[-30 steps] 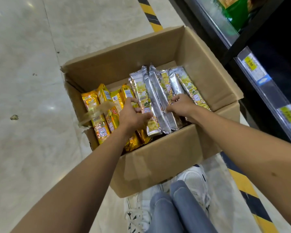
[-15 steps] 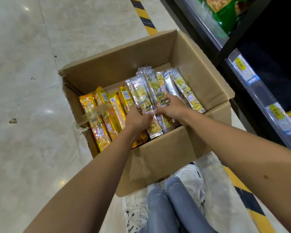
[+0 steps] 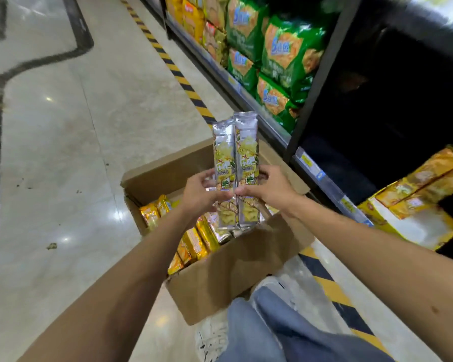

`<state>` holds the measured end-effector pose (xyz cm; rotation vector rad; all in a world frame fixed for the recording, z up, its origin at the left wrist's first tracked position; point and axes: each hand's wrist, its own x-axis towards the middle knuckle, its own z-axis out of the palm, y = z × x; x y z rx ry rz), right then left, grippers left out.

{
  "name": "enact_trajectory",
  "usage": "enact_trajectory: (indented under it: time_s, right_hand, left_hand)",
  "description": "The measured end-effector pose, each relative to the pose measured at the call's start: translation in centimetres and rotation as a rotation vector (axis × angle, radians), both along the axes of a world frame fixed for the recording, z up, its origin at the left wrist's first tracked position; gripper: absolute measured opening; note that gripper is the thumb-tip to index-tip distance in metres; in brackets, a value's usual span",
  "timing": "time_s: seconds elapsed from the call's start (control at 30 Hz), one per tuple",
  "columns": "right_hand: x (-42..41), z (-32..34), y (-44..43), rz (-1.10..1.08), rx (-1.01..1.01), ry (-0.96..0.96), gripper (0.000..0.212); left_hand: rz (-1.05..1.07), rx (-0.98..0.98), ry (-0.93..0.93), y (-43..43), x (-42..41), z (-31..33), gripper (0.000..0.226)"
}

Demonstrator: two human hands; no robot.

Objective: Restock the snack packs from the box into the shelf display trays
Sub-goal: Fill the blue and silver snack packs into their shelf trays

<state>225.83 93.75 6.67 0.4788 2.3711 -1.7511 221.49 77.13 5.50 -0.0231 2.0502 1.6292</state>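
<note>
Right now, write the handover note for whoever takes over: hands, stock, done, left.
Left hand: fingers grip the silver snack packs from the left side.
Right hand: grips the same bundle from the right side; the packs stand upright above the box.
In the box: gold packs.
Done: one bundle is out of the box.
Left: set it in the display tray at right, then empty the box.

Green snack bags (image 3: pixel 283 52) beyond the cardboard box (image 3: pixel 233 270) show a blue "5" logo; print on the silver snack packs (image 3: pixel 236 163) is unreadable.
</note>
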Motion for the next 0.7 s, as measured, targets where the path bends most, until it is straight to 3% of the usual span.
enact_trajectory:
  time_s: [0.13, 0.23, 0.3, 0.33, 0.4, 0.43, 0.5, 0.6, 0.7]
  right_hand:
    - [4.4, 7.3, 2.1, -0.080, 0.052, 0.009, 0.023]
    - [8.8, 11.8, 3.6, -0.126, 0.173, 0.026, 0.047]
    - [12.2, 13.9, 4.7, -0.175, 0.242, 0.030, 0.051]
    - [14.0, 14.7, 5.3, -0.203, 0.285, 0.033, 0.046]
    - [17.6, 15.8, 6.1, -0.265, 0.356, 0.040, 0.039]
    - [19.3, 16.3, 6.4, -0.291, 0.387, 0.042, 0.041]
    - [22.9, 17.3, 7.1, -0.333, 0.429, 0.028, 0.046]
    - [27.9, 17.7, 8.8, -0.397, 0.467, -0.024, 0.031]
    - [31.9, 17.3, 11.2, -0.453, 0.518, -0.033, 0.025]
  left_hand:
    - [-0.161, 0.009, 0.073, 1.7, 2.5, 7.0, 0.032]
    - [-0.261, 0.061, 0.143, 3.6, 5.5, 11.8, 0.024]
    - [-0.324, 0.064, 0.182, 5.0, 7.9, 14.2, 0.015]
    - [-0.365, 0.075, 0.186, 5.9, 8.9, 14.8, 0.043]
    - [-0.446, 0.057, 0.237, 7.6, 11.3, 15.8, 0.057]
    - [-0.473, 0.020, 0.279, 8.4, 12.7, 16.2, 0.037]
    - [-0.516, -0.013, 0.288, 10.4, 15.4, 16.7, 0.043]
    - [-0.605, -0.026, 0.282, 13.4, 19.4, 17.2, 0.043]
    - [-0.672, -0.066, 0.336, 16.8, 22.5, 16.7, 0.023]
